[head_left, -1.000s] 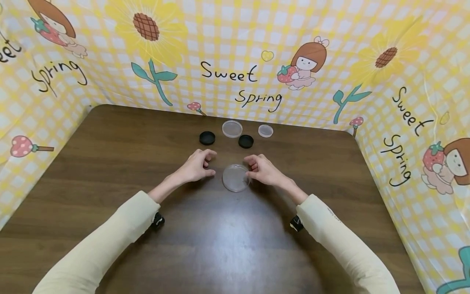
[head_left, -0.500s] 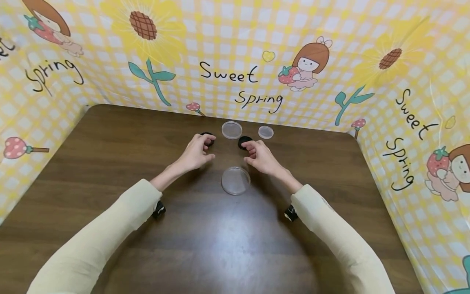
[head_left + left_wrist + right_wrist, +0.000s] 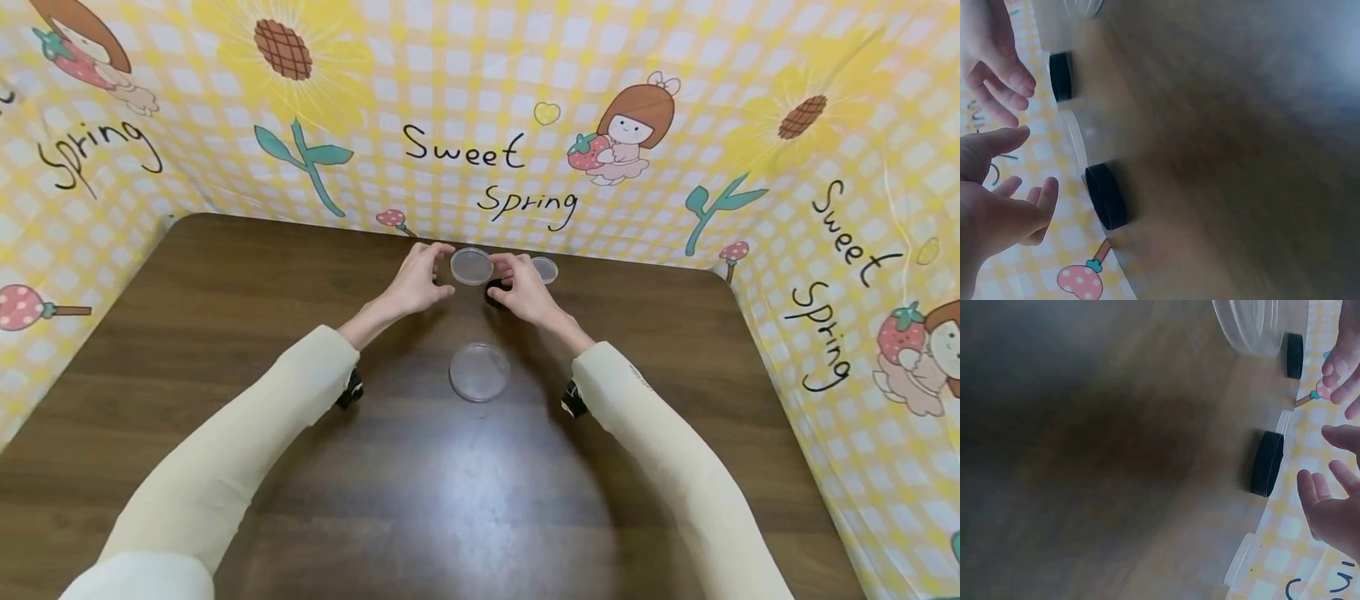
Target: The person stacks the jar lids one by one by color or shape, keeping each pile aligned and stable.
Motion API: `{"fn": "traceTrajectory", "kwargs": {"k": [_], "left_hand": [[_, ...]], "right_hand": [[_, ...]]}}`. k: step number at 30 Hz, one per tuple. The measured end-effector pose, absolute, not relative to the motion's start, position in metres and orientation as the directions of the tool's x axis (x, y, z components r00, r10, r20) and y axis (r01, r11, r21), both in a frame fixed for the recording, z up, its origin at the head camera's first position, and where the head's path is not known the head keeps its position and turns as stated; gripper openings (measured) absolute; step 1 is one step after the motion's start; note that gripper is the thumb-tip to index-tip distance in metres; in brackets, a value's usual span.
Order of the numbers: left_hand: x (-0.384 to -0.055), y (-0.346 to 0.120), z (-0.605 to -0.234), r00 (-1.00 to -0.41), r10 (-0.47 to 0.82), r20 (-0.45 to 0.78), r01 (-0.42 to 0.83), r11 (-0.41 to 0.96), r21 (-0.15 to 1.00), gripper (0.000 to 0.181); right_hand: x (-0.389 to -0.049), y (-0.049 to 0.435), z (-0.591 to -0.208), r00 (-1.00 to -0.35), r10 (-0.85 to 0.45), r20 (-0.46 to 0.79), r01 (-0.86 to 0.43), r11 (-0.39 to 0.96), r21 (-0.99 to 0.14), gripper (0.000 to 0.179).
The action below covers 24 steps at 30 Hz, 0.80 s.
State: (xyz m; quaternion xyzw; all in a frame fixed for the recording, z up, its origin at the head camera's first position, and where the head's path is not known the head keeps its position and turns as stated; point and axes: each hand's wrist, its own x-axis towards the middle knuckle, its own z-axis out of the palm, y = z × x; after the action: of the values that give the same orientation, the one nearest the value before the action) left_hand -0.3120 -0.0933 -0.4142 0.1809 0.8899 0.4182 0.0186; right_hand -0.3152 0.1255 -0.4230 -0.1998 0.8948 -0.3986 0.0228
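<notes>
In the head view my left hand (image 3: 420,282) and right hand (image 3: 527,290) hover on either side of a round clear dish (image 3: 472,267) at the table's back edge, thumbs and fingers spread in a C-shape. Both wrist views show gaps between the fingers and the table things, with nothing held. A shallow black round cap (image 3: 494,294) peeks out under my right thumb. A second black cap (image 3: 1107,197) is hidden behind my left hand in the head view but shows in the left wrist view. Behind my right hand a smaller clear dish (image 3: 546,269) is partly covered.
A larger clear round dish (image 3: 479,372) lies nearer on the brown wooden table (image 3: 262,275), between the forearms. A yellow checked cloth (image 3: 465,75) with printed figures rises right behind the table and along both sides.
Both hands have moved away from me, from beside the larger near dish, past the black caps, to the far clear dish. The dishes and caps stay where they were.
</notes>
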Motion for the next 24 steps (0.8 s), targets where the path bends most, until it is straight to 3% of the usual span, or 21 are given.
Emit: {"fn": "traceTrajectory", "kwargs": {"k": [9,24], "left_hand": [[-0.344,-0.096,-0.419,-0.945,0.324,0.043,0.249,0.628,0.738,0.068],[-0.369,-0.068,-0.418,-0.942,0.314,-0.118,0.169,0.748,0.641,0.081]], "right_hand": [[-0.341,0.114,-0.422,-0.925,-0.375,0.068,-0.315,0.652,-0.689,0.059],[-0.369,0.108,-0.424,-0.927,-0.367,-0.079,-0.261,0.782,-0.567,0.077]]}}
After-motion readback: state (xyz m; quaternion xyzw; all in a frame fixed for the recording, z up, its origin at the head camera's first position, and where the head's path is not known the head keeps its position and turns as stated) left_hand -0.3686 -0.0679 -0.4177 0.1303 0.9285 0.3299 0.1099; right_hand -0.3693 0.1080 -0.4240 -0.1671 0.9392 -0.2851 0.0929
